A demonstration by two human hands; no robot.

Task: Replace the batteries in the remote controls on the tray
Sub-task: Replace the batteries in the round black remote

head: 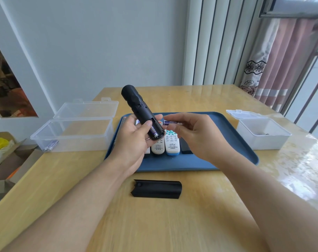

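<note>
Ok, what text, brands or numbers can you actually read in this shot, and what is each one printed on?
"HUATAI", seen upside down: on the purple battery pinched in the right hand.
Print on the battery in the black remote held by the left hand: too small to read.
Print and button labels on the white-and-blue remote and the white remote on the tray: too blurred to read.
</note>
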